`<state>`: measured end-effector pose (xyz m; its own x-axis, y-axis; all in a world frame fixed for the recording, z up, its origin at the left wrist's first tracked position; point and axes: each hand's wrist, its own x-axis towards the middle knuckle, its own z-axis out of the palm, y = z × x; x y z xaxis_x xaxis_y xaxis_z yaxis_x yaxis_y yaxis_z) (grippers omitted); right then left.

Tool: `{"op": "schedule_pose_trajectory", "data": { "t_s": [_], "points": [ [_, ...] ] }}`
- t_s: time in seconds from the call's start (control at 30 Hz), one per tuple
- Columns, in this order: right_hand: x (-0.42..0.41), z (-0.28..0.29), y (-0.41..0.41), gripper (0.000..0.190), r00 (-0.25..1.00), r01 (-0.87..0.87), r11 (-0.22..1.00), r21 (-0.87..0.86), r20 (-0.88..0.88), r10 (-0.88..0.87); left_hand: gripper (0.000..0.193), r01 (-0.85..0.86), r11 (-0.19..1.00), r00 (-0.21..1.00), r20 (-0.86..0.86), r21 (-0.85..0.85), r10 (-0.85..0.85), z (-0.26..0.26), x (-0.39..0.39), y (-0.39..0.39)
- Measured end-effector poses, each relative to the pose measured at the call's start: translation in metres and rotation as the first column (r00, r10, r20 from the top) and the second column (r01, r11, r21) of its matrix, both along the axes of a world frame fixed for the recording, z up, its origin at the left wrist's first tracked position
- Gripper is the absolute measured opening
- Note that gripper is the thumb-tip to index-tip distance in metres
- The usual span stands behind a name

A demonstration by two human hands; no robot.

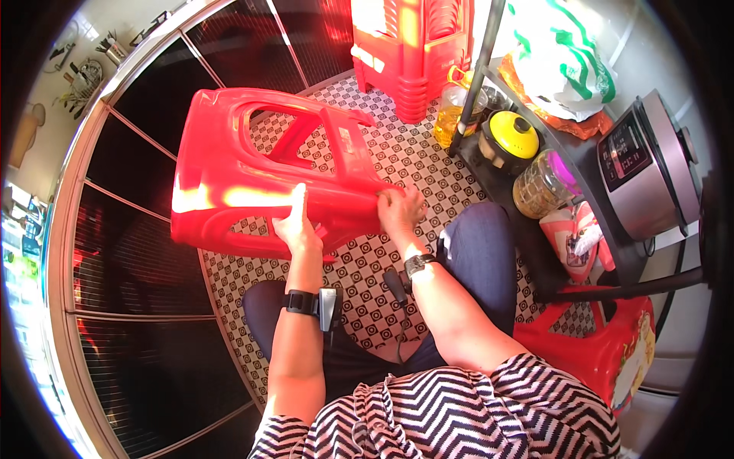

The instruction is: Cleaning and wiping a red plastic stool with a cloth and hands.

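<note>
A red plastic stool [229, 166] lies tilted on its side before me, its seat toward the left and its legs toward the right. My left hand [299, 226] grips the near leg, with the thumb on the outside and most fingers hidden behind the plastic. Farther along, my right hand [401, 211] holds the foot end of the same leg, fingers curled over it. Whether the stool touches the floor cannot be made out. Each wrist wears a strap, the left one with a grey device [329, 310].
A stack of red stools [410, 63] stands at the back. On the right, a black shelf rack [625, 246] carries a rice cooker [636, 166], a yellow-lidded pot [510, 140] and a jar [542, 186]. Another red stool [596, 350] sits by my right side. Dark sliding doors [143, 229] line the left.
</note>
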<state>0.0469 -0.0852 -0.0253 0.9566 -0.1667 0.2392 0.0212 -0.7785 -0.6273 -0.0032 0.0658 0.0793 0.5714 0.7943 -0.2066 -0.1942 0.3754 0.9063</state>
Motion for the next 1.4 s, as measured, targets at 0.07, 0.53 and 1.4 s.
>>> {"op": "schedule_pose_trajectory", "data": {
  "t_s": [0.07, 0.53, 1.4],
  "points": [
    [-0.002, -0.005, -0.002, 0.024, 0.990, 0.073, 0.997, 0.005, -0.124, -0.071, 0.040, 0.000, 1.000, 1.000, 0.017, 0.018, -0.001, -0.003, -0.001, 0.003],
    [0.003, -0.028, -0.004, 0.042, 0.963, 0.082, 0.933, 0.351, -0.270, 0.017, 0.071, 0.244, 0.954, 0.970, -0.038, 0.172, -0.241, -0.031, -0.009, -0.004],
    [-0.056, -0.026, 0.006, 0.028, 0.980, -0.177, 0.983, 0.053, -0.078, 0.181, 0.053, 0.215, 0.973, 0.976, 0.022, 0.089, -0.218, -0.031, 0.000, -0.002]
  ]
}}
